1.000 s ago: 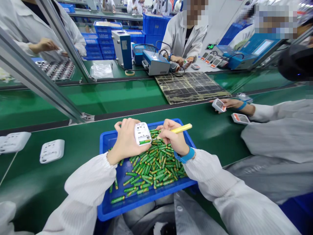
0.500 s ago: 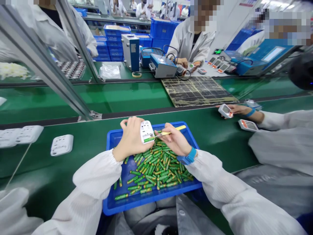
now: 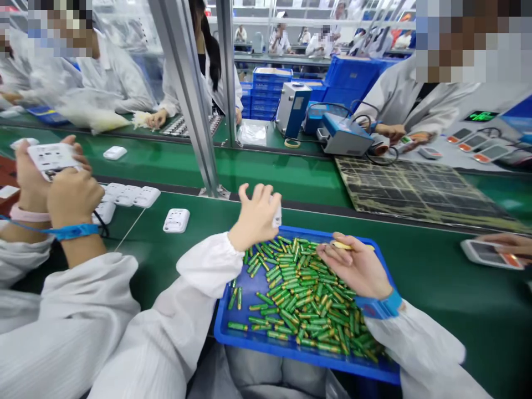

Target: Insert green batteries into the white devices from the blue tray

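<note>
My left hand (image 3: 258,216) is closed around a white plastic device housing (image 3: 276,210), above the far left side of a blue tray (image 3: 220,327). Only a narrow edge of the housing shows past the fingers. Over the tray's right part, my right hand (image 3: 359,266) grips a slim yellow-handled tool (image 3: 341,245); its tip cannot be made out. Beneath both hands, the tray holds a heap of green and gold cylindrical batteries (image 3: 299,282). Another white housing (image 3: 177,220) lies on the green bench, left of my left hand.
At left, a co-worker's hands (image 3: 75,194) hold a white housing (image 3: 54,158), beside several more housings (image 3: 128,194). A metal post (image 3: 187,100) rises behind the bench. To the right, a person's hand (image 3: 505,244) touches a white device (image 3: 490,255). A dark patterned board (image 3: 415,188) lies beyond.
My view has swung left. The housing in my left hand has turned, so its battery side no longer faces me. My right hand and the yellow-handled tool have drawn away from it.
</note>
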The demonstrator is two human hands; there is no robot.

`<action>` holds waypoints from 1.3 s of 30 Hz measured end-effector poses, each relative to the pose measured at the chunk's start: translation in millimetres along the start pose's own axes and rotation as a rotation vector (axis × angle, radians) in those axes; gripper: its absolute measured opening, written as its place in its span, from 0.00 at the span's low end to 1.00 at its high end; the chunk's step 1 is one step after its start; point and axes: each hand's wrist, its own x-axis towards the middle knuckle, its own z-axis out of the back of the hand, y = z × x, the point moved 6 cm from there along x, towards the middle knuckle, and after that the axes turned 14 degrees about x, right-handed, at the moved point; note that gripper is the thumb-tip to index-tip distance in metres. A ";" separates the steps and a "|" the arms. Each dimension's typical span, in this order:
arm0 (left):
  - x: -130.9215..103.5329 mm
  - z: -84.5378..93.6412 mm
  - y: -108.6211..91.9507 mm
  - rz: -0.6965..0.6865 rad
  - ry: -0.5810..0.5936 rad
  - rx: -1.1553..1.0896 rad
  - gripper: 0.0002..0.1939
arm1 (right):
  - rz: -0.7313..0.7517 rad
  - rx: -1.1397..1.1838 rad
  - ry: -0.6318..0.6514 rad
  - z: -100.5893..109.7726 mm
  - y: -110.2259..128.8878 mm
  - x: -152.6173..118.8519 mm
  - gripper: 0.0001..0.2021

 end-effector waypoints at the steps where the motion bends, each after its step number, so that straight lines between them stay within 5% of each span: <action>1: 0.8 2.2 17.7 0.076 0.023 0.021 0.28 | -0.012 0.022 -0.023 0.7 -0.6 0.0 0.16; 4: -2.1 -2.1 70.2 0.238 0.169 0.103 0.31 | -0.049 0.066 -0.090 2.1 -5.4 -2.1 0.16; 7: -11.7 -34.3 108.2 0.252 0.536 0.139 0.39 | -0.088 0.081 -0.130 3.1 -10.3 -3.5 0.17; 10: -24.6 -72.8 124.1 0.239 0.897 0.081 0.48 | -0.107 0.091 -0.151 5.1 -11.7 -3.1 0.18; 12: -26.8 -87.7 125.9 0.240 0.969 0.058 0.53 | -0.110 0.098 -0.164 7.0 -10.9 -2.5 0.18; 16: -28.4 -95.0 127.1 0.241 0.997 0.060 0.57 | -0.113 0.095 -0.157 7.8 -8.9 -1.8 0.19; 22: -33.1 -86.3 152.7 0.253 0.941 0.053 0.47 | -0.134 0.121 -0.054 2.7 -6.9 1.3 0.22; 27: -34.6 -97.9 167.3 0.302 0.934 0.025 0.48 | -0.074 -0.010 0.052 -0.3 1.0 7.7 0.22; 30: -34.7 -106.5 171.4 0.357 0.923 0.095 0.49 | 0.120 -0.250 0.128 -5.0 12.2 10.4 0.20; 34: -33.3 -116.3 174.7 0.376 0.880 0.126 0.45 | 0.633 -0.740 0.066 -5.4 45.8 11.0 0.14; 37: -27.7 -107.6 169.2 0.349 0.689 0.129 0.37 | 0.856 -1.156 -0.093 1.3 71.3 18.4 0.16; 39: -22.8 -88.6 154.9 0.317 0.502 0.136 0.30 | 0.825 -1.473 -0.281 10.2 86.2 31.7 0.14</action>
